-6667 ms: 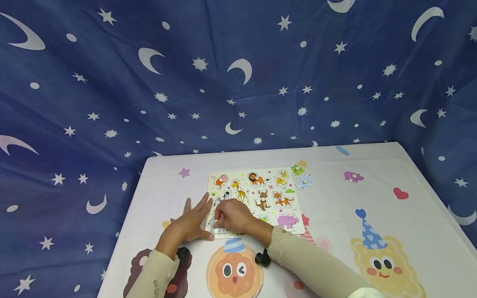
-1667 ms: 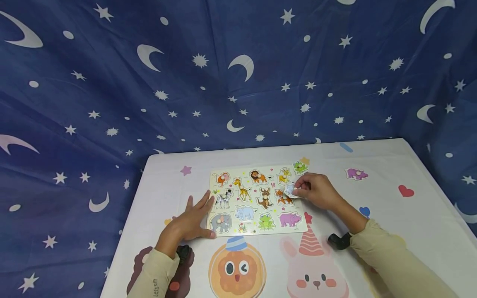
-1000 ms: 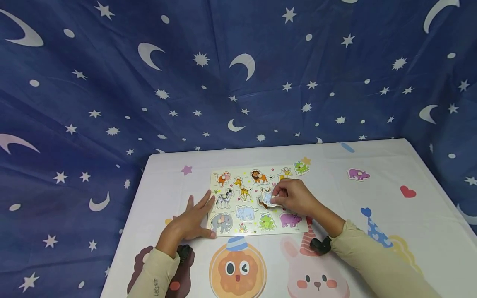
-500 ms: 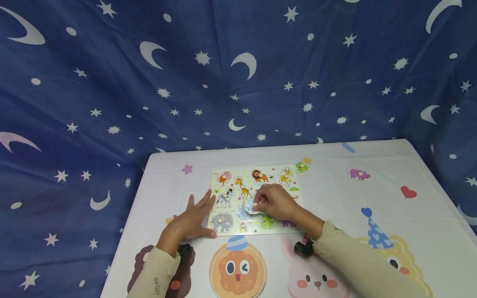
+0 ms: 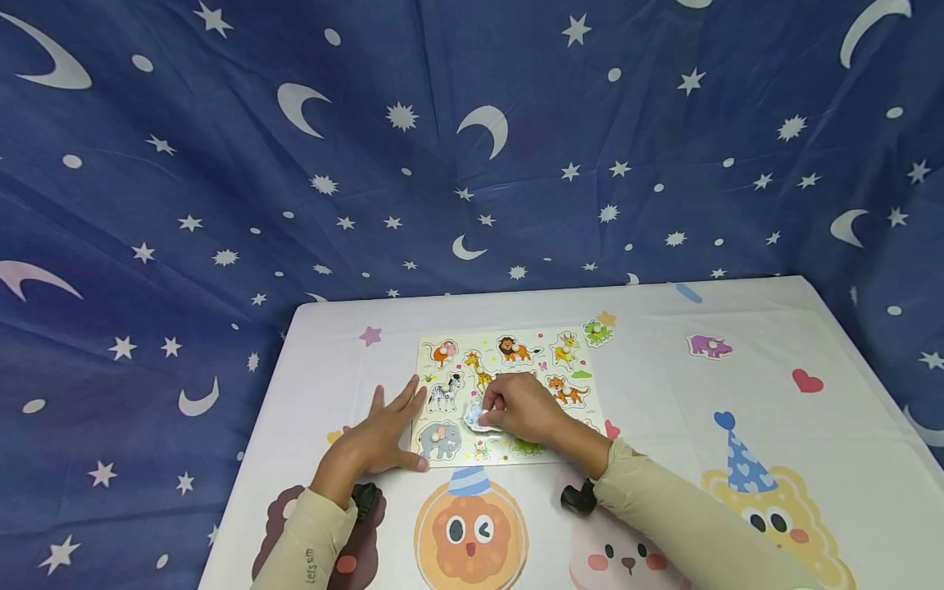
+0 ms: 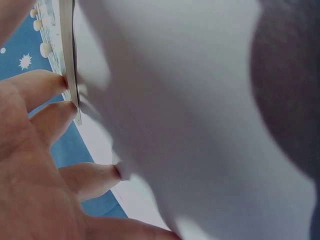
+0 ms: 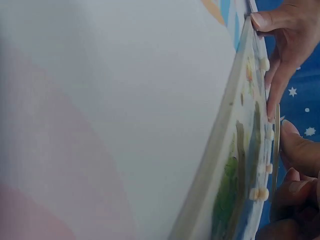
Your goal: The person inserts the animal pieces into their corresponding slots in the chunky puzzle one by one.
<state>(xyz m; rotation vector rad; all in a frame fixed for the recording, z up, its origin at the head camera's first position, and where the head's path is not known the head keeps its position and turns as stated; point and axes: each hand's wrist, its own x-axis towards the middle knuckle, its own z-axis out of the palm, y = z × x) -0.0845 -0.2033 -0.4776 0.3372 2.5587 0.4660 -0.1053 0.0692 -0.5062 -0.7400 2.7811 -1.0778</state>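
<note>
A cream animal peg puzzle board (image 5: 472,338) lies on the table, with several knobbed pieces seated in it. My right hand (image 5: 527,406) pinches a light-blue animal puzzle piece (image 5: 474,415) between thumb and fingers, over the matching light-blue picture, now covered. In the right wrist view this puzzle piece (image 7: 276,150) appears edge-on, slightly above the board. My left hand (image 5: 379,438) rests with spread fingers at the board's left edge. Its fingertips (image 6: 60,81) touch that edge in the left wrist view. The right hand and forearm hide part of the board's lower right.
A green frog piece (image 5: 597,332) lies by the board's upper right corner. Farther right is a purple animal piece (image 5: 710,346). The white tablecloth (image 5: 634,393) has printed cartoon figures, and a blue star-patterned curtain (image 5: 472,164) hangs behind.
My right hand picked up the light-blue piece beside the board's upper right and carried it left and down across the board. The left hand has stayed at the left edge.
</note>
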